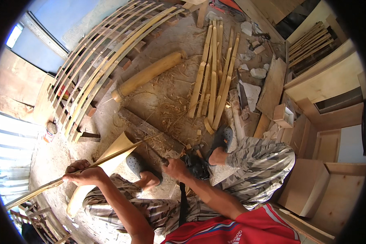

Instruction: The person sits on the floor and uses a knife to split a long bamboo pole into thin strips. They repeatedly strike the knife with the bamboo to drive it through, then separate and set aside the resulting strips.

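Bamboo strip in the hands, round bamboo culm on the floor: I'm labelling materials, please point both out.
bamboo strip (110, 160), head view, mid-length, right of the left hand (85, 175).
round bamboo culm (148, 75), head view, middle of its side.

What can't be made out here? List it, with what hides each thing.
Head view only:
- Tool in the right hand: the fist covers the handle and the blade is too small to tell its kind.
- Far end of the bamboo strip held by the left hand: cut off by the dark fisheye rim at lower left.
- Small pieces beside the bamboo slats: too small to identify.
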Action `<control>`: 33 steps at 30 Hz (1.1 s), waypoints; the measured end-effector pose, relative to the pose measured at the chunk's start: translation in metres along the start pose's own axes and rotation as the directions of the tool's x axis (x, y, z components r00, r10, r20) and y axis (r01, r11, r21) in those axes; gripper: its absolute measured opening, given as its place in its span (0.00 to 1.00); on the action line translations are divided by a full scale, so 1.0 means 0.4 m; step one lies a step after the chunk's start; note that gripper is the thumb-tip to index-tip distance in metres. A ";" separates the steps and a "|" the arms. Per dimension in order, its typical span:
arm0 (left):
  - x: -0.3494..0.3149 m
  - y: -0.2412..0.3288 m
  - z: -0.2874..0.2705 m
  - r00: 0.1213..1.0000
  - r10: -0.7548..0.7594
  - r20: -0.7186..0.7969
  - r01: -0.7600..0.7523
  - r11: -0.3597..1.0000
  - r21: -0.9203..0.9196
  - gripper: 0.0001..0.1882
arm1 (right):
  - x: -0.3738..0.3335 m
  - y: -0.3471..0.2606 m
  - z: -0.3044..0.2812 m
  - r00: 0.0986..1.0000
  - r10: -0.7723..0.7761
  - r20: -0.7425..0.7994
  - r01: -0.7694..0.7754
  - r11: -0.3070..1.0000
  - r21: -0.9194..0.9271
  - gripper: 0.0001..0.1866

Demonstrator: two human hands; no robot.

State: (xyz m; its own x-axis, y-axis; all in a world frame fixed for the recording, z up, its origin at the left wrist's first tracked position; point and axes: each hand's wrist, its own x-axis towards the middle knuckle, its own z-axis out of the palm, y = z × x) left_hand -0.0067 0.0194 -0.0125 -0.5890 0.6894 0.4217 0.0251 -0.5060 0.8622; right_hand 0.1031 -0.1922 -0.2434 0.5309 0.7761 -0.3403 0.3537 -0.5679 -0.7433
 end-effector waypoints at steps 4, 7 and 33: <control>-0.012 0.006 0.004 1.000 -0.007 -0.002 0.007 0.999 0.041 0.33 | -0.023 -0.069 -0.021 0.972 -0.231 0.037 0.225 0.966 0.127 0.18; -0.013 0.013 0.005 1.000 -0.004 0.008 0.004 0.999 0.043 0.33 | -0.008 0.017 -0.008 0.995 -0.093 0.048 0.083 0.981 0.176 0.18; 0.043 -0.047 -0.060 0.942 -0.266 0.203 0.330 0.842 -0.427 0.33 | 0.068 0.178 -0.093 0.834 0.520 0.186 -0.536 0.843 0.043 0.22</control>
State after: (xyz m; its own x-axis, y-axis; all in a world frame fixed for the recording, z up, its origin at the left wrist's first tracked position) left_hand -0.0369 0.0284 -0.0283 -0.3974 0.8897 0.2249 -0.5180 -0.4197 0.7453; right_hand 0.1712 -0.2218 -0.2840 0.4830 0.4028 -0.7775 -0.0191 -0.8829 -0.4692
